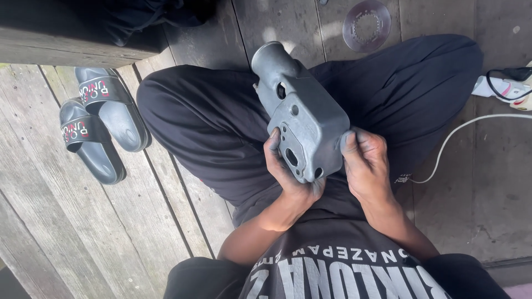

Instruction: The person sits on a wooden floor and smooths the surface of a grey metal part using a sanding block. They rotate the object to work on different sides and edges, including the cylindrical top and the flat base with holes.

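Sitting cross-legged on the wooden floor (66, 232), the person grips a grey metal casing (302, 119) above the lap, left hand (288, 174) cupping its lower end, right hand (366, 163) closed on its side, its long axis pointing up-left, away from both hands.

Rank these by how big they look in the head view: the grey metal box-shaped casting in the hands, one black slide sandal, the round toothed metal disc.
1. grey metal box-shaped casting, though it sits nearest the camera, so this is unsure.
2. black slide sandal, close behind; its twin looks alike.
3. round toothed metal disc, clearly smallest.
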